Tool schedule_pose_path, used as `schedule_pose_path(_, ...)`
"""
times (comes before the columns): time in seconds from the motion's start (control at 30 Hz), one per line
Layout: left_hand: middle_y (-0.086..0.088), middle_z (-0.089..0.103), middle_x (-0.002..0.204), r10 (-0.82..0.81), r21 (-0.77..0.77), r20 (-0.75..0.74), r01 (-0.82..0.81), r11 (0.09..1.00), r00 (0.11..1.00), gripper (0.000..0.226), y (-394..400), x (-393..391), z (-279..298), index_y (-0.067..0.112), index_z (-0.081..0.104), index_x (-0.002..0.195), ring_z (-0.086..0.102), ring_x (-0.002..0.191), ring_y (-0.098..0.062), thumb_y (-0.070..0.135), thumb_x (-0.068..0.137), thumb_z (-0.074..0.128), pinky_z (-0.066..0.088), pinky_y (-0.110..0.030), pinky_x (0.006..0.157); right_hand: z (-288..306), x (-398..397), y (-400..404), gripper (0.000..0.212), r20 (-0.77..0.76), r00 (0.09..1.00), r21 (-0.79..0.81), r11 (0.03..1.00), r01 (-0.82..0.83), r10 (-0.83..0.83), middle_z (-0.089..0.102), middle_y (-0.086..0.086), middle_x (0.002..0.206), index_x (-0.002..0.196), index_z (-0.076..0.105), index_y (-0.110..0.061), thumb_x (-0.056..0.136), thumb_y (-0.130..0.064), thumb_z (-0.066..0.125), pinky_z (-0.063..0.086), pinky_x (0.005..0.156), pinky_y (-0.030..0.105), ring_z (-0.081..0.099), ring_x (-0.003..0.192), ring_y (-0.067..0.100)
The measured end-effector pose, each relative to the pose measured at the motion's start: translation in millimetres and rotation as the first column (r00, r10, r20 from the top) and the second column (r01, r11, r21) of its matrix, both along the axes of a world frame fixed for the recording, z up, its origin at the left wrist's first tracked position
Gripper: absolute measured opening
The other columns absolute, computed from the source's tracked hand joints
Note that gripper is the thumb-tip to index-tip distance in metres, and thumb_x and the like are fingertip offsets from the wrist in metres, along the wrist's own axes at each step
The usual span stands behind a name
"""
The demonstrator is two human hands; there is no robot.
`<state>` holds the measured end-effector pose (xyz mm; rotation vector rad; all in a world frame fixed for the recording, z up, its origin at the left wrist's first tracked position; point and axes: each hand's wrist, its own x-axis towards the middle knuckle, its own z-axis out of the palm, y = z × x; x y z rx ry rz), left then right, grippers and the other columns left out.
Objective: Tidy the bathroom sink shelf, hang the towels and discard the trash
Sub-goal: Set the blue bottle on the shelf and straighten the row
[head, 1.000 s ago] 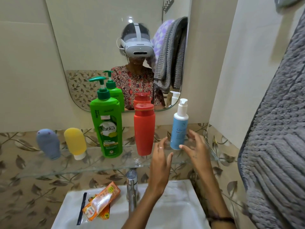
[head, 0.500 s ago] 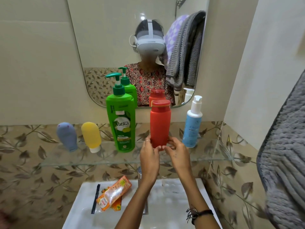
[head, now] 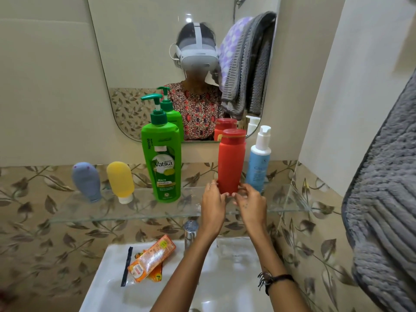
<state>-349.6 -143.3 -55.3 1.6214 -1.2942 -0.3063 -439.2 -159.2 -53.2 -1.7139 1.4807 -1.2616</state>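
Both hands have come in from the open air near the blue bottle a second ago and now close around the foot of the red bottle, much as they did half a second back.

Nearest the camera, the white sink holds an orange sachet pack lying on its left side, with a thin black strip just beside it. A chrome tap rises at the back of the basin, between the pack and the forearms. A dark band sits on the right wrist.

Above the tap, the glass shelf runs along a wall of leaf-patterned tile. The left hand and the right hand reach up over its front edge; the fingertips of each press against the lower sides of the red bottle, grasping it from both sides while it stands upright on the shelf.

To its left stands the green pump bottle, then a yellow tube and a grey-blue tube, both resting cap-down. Just right of the red bottle is the blue pump bottle, partly behind the right hand's fingers.

A grey towel hangs at the right edge. Farthest back, the mirror reflects the bottles, a person wearing a headset, and hanging towels
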Motion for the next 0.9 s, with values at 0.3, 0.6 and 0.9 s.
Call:
schedule_pose_path(0.3, 0.004, 0.053, 0.108, 0.103, -0.193, -0.267, -0.158, 0.969, 0.958, 0.025, 58.3, 8.9, -5.7, 0.020, 0.052, 0.113, 0.058, 0.095, -0.006, 0.014, 0.089, 0.057, 0.045, -0.007, 0.071, -9.2, 36.7, 40.1, 0.016, 0.043, 0.994, -0.131, 0.987, -0.093, 0.099, 0.068, 0.004, 0.103, 0.102, 0.062, -0.013, 0.086, -0.012, 0.062, 0.045, 0.062, 0.003, 0.061, 0.075, 0.003)
schedule_pose_path(0.6, -0.009, 0.045, 0.142, 0.221, -0.069, -0.332, -0.258, 0.964, 0.917, 0.057, 64.8, 106.1, 21.6, 0.017, 0.027, 0.145, 0.050, 0.123, -0.024, 0.013, 0.092, 0.051, 0.043, -0.043, 0.101, 14.3, 103.7, 27.5, 0.050, 0.022, 0.923, -0.003, 0.923, -0.385, 0.385, 0.068, 0.012, 0.114, 0.131, 0.052, -0.013, 0.083, -0.021, 0.067, 0.053, 0.087, 0.036, 0.067, 0.094, 0.023)
schedule_pose_path(0.9, -0.008, 0.062, 0.124, 0.036, -0.115, -0.332, -0.078, 0.990, 0.943, 0.048, 57.2, 105.0, 18.7, 0.015, 0.043, 0.136, 0.064, 0.100, -0.017, 0.010, 0.090, 0.056, 0.054, -0.039, 0.089, 9.5, 95.3, 24.2, 0.040, 0.077, 0.955, -0.013, 0.958, -0.286, 0.286, 0.072, 0.005, 0.104, 0.119, 0.058, -0.014, 0.080, -0.020, 0.070, 0.056, 0.078, 0.035, 0.067, 0.085, 0.015)
